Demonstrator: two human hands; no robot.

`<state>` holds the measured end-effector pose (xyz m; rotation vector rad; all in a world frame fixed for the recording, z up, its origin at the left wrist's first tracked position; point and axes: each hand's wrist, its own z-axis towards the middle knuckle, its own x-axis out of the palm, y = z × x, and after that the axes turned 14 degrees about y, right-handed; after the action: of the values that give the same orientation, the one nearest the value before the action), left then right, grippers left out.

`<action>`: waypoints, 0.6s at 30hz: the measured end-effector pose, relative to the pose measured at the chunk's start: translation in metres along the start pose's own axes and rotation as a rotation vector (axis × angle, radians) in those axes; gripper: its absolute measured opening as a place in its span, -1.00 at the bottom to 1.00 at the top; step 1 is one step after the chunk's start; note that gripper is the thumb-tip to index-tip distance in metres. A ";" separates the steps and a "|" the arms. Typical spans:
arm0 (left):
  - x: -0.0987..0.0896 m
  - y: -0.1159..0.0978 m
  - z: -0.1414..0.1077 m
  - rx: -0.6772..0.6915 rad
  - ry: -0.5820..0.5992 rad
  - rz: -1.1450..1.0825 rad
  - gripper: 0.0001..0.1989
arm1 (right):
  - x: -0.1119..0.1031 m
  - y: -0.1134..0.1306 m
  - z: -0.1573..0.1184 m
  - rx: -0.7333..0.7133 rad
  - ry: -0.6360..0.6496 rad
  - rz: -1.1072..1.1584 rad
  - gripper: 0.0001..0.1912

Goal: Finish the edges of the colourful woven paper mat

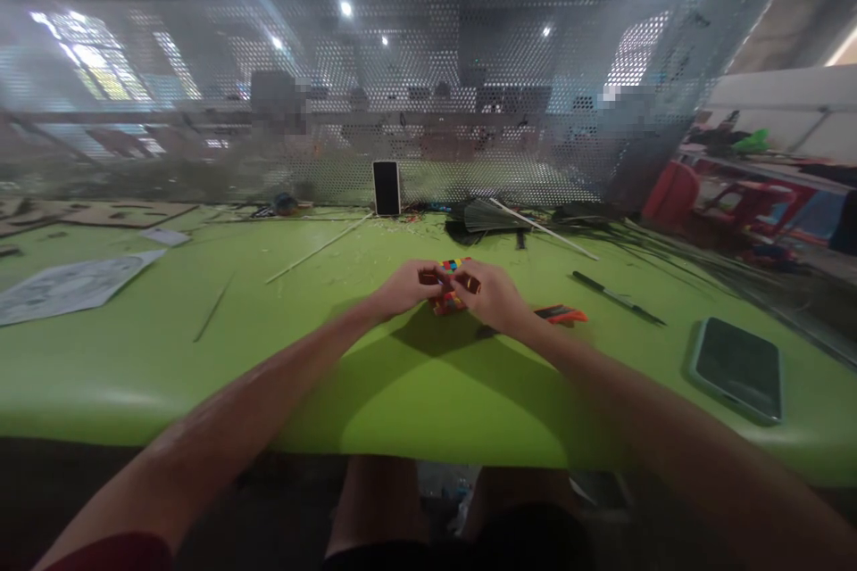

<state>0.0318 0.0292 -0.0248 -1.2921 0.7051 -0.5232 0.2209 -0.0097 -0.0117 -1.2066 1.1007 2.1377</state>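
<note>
Near the middle of the green table, I see the left hand with its fingertips and thumb brought in on the left side of the multicoloured block. The block lies between the hands, low over the table or touching it; I cannot tell which. The right hand pinches in from the other side, its thumb close to the left one, so I read both hands as closed on the block. Its small bright squares look like hard plastic; I would expect it to be light and stiff, smooth enough to slip under a loose pinch, and not very fragile. If its layers turn, as the pattern suggests, I would want opposed grips on the side faces, firm but not crushing, rather than a pull on one corner.

At far left, the paper carries drawing too faint for me to make out, and the picture's edge cuts it off. The fingers cover much of the block's sides, and I cannot see its underside; the exact contacts blur together. Just right of it, the right forearm partly hides an orange-handled tool, so I cannot name its type. Farther right, the pen-like stick is too small to identify surely, while the phone shows only a dark face.
</note>
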 end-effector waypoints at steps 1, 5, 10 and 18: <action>0.001 -0.002 -0.001 0.001 -0.003 0.005 -0.82 | 0.000 0.000 0.000 0.004 -0.001 0.024 -0.91; 0.004 -0.010 -0.003 -0.020 0.008 0.041 -0.90 | 0.001 0.003 0.000 -0.016 0.016 0.109 -0.94; 0.008 -0.012 -0.005 -0.027 0.029 0.019 -0.90 | 0.000 0.005 -0.001 -0.030 0.034 0.189 -0.93; 0.006 -0.004 0.000 0.046 0.008 -0.016 -0.74 | 0.000 0.002 0.003 0.082 0.095 0.448 -0.93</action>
<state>0.0366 0.0241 -0.0222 -1.2542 0.6860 -0.5545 0.2180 -0.0080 -0.0102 -1.1128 1.6100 2.3417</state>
